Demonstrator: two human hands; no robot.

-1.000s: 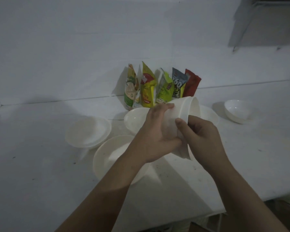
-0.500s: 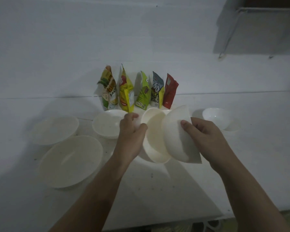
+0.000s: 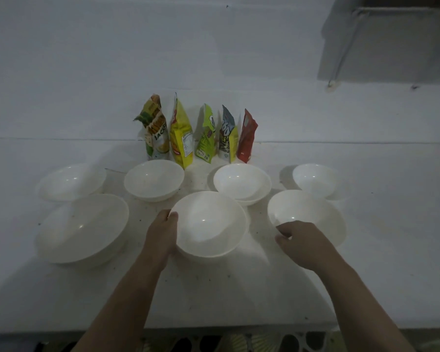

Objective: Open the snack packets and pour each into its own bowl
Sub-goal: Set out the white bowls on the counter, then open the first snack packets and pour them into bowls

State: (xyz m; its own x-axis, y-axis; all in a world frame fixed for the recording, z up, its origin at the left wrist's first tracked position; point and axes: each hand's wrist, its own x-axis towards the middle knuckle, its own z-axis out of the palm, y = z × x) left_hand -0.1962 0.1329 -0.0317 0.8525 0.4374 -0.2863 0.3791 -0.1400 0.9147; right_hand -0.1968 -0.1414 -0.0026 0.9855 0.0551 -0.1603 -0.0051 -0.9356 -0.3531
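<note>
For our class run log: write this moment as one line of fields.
stage: laying out bowls | left hand: holds centre bowl rim | right hand: on front right bowl | packets: upright, unopened

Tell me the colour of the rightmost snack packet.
Red; the rightmost packet shows in the head view.
</note>
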